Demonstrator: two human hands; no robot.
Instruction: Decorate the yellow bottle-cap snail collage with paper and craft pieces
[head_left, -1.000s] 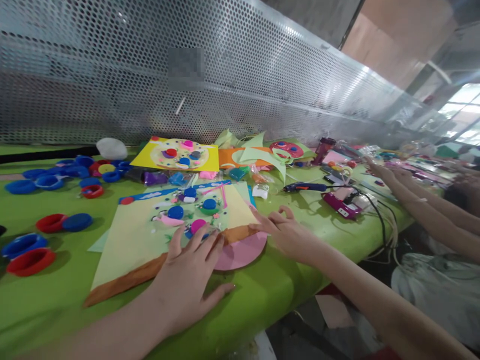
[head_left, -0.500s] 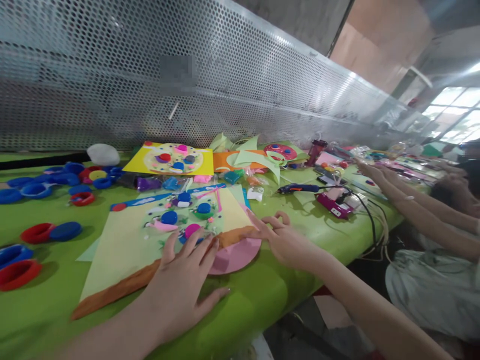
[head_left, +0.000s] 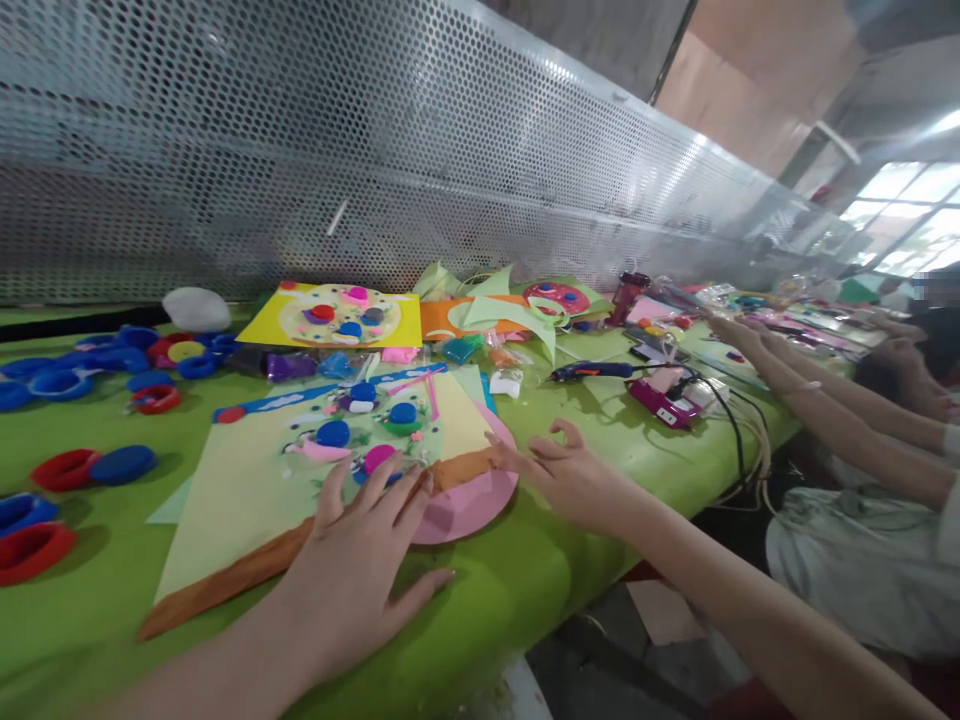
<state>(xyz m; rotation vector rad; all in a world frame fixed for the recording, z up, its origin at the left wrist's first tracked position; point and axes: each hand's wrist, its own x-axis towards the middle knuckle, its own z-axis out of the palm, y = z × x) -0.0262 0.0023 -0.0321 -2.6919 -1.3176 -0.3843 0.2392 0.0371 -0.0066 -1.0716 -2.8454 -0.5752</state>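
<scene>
My left hand lies with its fingers spread over a brown strip, which looks like modelling clay and runs along the lower edge of a pale yellow sheet. It hides the strip's middle. At the strip's right end, my right hand has an extended finger touching or just over the clay; its other fingers are loosely bent. A pink round piece sticks out from under the sheet. Blue and magenta bottle caps, small pink pieces and a blue strip decorate the sheet.
Blue and red plastic rings lie to the left. Behind are a yellow decorated card, clay packets and a perforated metal panel. A glue gun and purple power strip sit right, near another person's arms.
The view has shifted slightly, moving the scene a little left. My right hand's fingers have shifted slightly at the strip's end; my left hand stays on the strip.
</scene>
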